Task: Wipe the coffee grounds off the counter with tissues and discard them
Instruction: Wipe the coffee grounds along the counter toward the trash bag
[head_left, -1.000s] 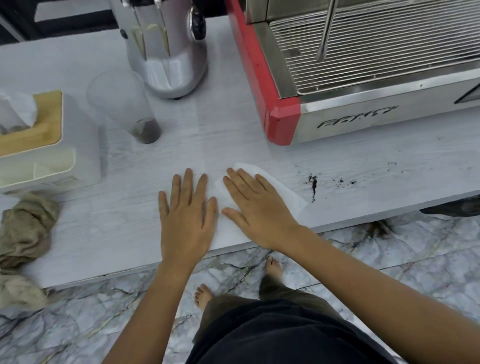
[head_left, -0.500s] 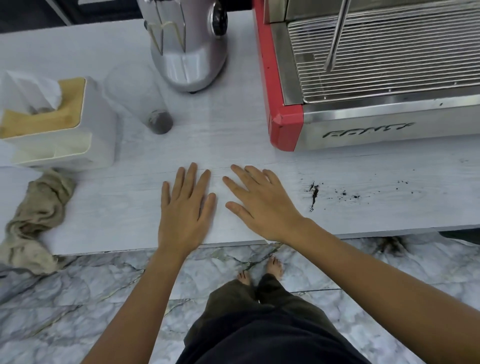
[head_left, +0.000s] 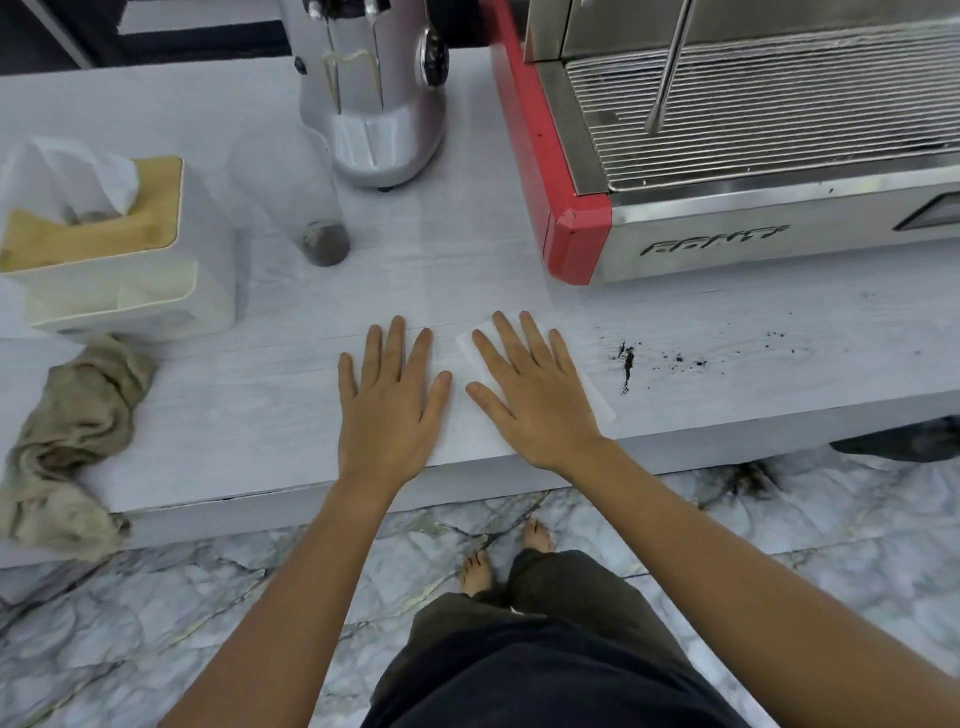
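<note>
Right hand (head_left: 535, 395) presses flat, fingers spread, on a thin white tissue (head_left: 597, 402) beside dark coffee grounds (head_left: 627, 364); left hand (head_left: 389, 405) rests flat, holding nothing. The tissue looks light, limp, tearable: best bunched from its middle.

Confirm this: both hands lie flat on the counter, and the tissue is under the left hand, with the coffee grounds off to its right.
Not quite. The head view shows the tissue under the right hand, not the left hand. The rest holds: both lie flat on the counter, coffee grounds to the right.
</note>
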